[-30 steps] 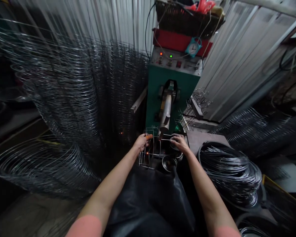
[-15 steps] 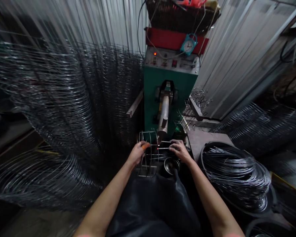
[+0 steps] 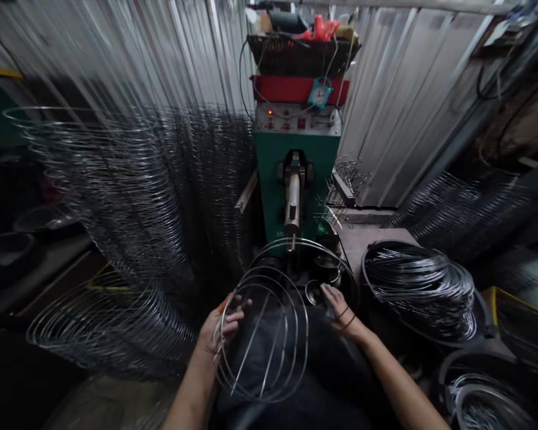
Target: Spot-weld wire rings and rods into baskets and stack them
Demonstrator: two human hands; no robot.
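the step in hand looks like turning or steadying a wire frame (image 3: pixel 250 344) on the near side of the green machine (image 3: pixel 269 161). the left hand (image 3: pixel 223 325), nearer the viewer than the machine and to its left, has its fingers curled round the edge of the frame's rings; the right hand (image 3: pixel 341 307), also on the near side but to the right, has its fingers stretched out, clamped on nothing that shows, though i can't tell whether it brushes the wider wire arc. the next move seems to call for a light, even hold, since such thin rods may spring or twist. the frame is bare pale metal, round hoops with straight crossrods. left of the machine rises a stack of shiny hoops (image 3: pixel 134 191); to its right lies a glossy, loose wire coil (image 3: pixel 421 280); behind it, a dull, ribbed metal wall (image 3: pixel 197 60).
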